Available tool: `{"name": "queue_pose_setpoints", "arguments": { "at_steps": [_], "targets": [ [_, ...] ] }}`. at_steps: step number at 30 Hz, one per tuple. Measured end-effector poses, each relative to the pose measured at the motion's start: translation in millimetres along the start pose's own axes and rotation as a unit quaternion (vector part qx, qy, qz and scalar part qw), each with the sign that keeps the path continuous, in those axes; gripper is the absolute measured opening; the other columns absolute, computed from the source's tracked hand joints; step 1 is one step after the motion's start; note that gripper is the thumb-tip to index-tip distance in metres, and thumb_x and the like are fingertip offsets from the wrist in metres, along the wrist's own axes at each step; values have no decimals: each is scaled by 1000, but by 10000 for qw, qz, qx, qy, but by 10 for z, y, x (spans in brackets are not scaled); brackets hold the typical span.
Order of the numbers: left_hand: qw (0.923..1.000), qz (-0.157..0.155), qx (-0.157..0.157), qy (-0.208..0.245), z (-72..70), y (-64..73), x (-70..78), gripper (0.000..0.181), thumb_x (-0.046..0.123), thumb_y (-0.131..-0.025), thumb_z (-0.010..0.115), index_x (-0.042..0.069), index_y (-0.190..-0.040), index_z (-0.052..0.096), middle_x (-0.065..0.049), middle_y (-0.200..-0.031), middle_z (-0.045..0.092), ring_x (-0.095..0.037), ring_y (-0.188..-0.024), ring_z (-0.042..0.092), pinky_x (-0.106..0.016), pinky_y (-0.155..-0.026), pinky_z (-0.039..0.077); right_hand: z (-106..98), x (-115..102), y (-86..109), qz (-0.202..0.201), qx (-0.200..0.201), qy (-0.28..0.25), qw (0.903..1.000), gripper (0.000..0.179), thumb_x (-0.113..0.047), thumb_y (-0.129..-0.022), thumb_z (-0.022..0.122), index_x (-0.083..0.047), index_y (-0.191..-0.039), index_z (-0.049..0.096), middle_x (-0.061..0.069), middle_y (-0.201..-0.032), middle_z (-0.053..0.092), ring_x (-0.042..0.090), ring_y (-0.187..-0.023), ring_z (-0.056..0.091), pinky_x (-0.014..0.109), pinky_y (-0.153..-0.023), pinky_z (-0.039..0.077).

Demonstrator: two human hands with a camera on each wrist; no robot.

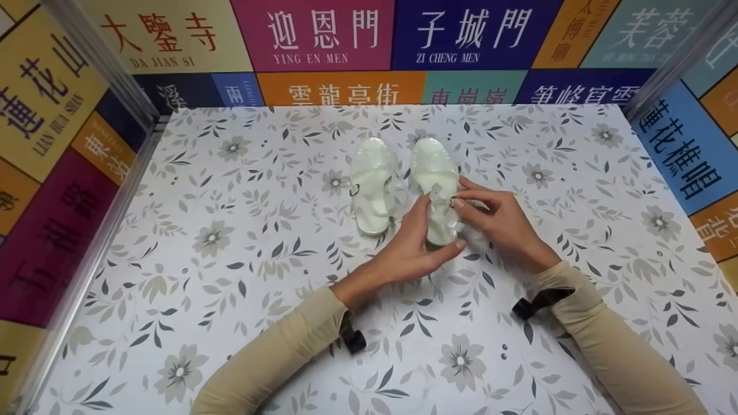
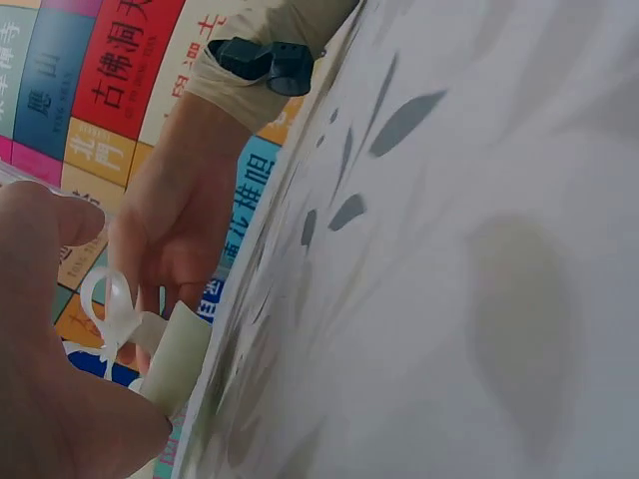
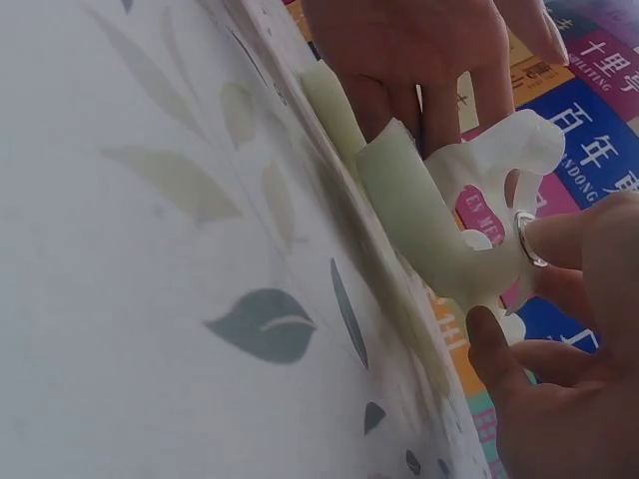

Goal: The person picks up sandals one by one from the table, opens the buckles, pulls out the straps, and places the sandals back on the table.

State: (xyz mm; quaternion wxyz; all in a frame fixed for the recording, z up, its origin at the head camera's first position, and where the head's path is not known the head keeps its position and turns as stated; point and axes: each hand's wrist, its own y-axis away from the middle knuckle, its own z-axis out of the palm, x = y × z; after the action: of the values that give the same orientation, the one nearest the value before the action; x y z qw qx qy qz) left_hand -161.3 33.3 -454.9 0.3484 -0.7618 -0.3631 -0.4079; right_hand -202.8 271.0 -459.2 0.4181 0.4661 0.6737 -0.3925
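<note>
Two pale mint sandals lie side by side, toes away from me, in the head view. Both hands are at the right sandal. My left hand holds it from the left, fingers along its side and thumb stretched behind the heel. From the right, my right hand pinches the ankle strap at its small metal buckle. A loop of the strap stands up between the hands in the left wrist view. The left sandal stands apart, its strap lying across it.
A white flower-print cover spreads over the table under both sandals. Colourful panels with large lettering rise behind the table and at its sides. Dark wrist cameras are strapped over the beige sleeves.
</note>
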Motion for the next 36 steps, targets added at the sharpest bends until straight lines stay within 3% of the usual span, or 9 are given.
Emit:
{"name": "queue_pose_setpoints", "arguments": {
  "at_steps": [8,15,18,23,27,32,36],
  "targets": [
    [9991,286,-258,-200,-42,268,47,97,47,-96,75,9,-167,22,-11,-165,41,-19,-156,39,-38,-133,31,96,-17,164,-21,-154,99,9998,24,-22,-101,79,-12,-123,83,5,-161,59,23,-157,47,16,-115,48],
    [9963,-263,-680,-444,-49,426,90,99,56,-97,70,12,-169,17,-9,-169,34,-25,-160,31,-43,-134,30,93,-18,260,-58,-365,393,9985,27,-22,-99,82,-10,-123,82,10,-157,61,28,-152,54,16,-110,51],
    [9954,-323,-789,-448,-59,446,55,101,57,-98,69,10,-170,16,-9,-171,34,-21,-160,32,-41,-134,30,90,-26,299,-76,-366,673,9970,26,-25,-99,83,-12,-122,83,11,-153,65,30,-148,58,14,-108,51],
    [9978,-255,-593,-163,-80,428,-10,93,49,-103,68,5,-168,18,-14,-168,42,-16,-157,42,-35,-131,36,109,-61,311,-398,-154,1436,9887,23,-25,-99,82,-12,-117,85,12,-148,69,31,-133,69,18,-98,60],
    [9988,-291,-312,-240,-79,413,3,90,44,-105,69,3,-166,17,-21,-165,44,-23,-156,45,-37,-131,39,117,-63,293,-511,-149,1723,9836,13,-24,-99,82,-16,-109,85,7,-127,71,19,-114,70,24,-88,65],
    [9942,-184,15,-1064,-96,322,68,88,50,-106,64,8,-169,20,-21,-173,34,-29,-162,34,-43,-135,31,94,-16,248,-290,-387,1160,9921,11,-25,-100,81,-16,-106,77,0,-108,75,14,-100,75,23,-86,64],
    [9896,164,19,-1428,-131,131,114,60,46,-108,63,13,-156,50,-12,-166,50,-27,-157,43,-43,-131,37,18,85,201,-205,-854,438,9952,9,-17,-104,75,-10,-110,75,4,-104,75,22,-90,76,29,-78,65]
  ]
}}
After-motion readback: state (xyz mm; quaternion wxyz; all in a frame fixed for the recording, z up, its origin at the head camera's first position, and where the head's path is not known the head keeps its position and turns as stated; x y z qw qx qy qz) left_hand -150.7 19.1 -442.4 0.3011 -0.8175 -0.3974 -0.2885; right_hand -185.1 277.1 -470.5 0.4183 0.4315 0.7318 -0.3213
